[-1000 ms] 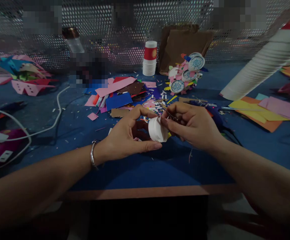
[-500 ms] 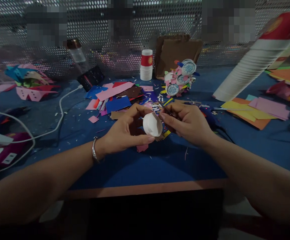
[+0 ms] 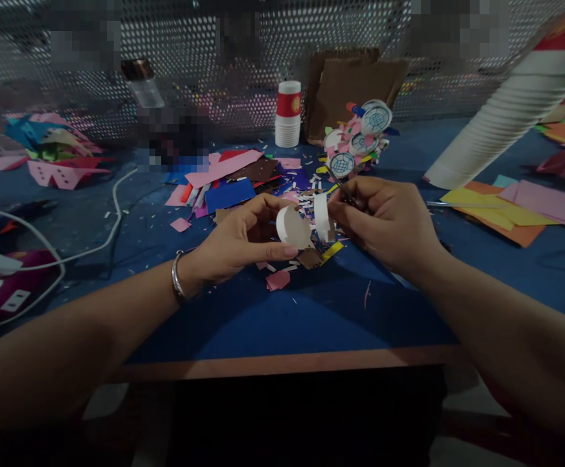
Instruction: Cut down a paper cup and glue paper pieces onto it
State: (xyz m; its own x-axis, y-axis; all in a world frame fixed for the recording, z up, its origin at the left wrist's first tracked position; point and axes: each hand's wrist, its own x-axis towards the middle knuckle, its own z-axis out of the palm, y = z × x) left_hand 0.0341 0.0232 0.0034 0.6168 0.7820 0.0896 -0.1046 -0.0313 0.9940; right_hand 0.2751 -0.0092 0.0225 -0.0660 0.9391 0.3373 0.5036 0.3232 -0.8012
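Note:
My left hand [image 3: 243, 237] is closed on the round white base of a paper cup [image 3: 292, 228], its thumb below and fingers behind. My right hand [image 3: 384, 224] is closed around scissors [image 3: 341, 185], whose dark blades point up and left; the handles are mostly hidden in the fingers. At its thumb and fingertips it also pinches a curled white paper strip [image 3: 322, 217]. A narrow gap shows between strip and cup base. Both pieces are held above paper scraps on the blue table [image 3: 263, 331].
Coloured paper sheets [image 3: 231, 194] lie behind my left hand. Stacked paper cups [image 3: 288, 117], a cardboard piece [image 3: 355, 91] and a decorated paper craft [image 3: 357, 143] stand further back. A tall cup stack [image 3: 501, 110] leans at right. A white cable [image 3: 117, 220] crosses the left side.
The white strip has come away from the cup base and is now in my right hand, which has moved slightly right and up. My left hand still holds the base, now flatter-looking.

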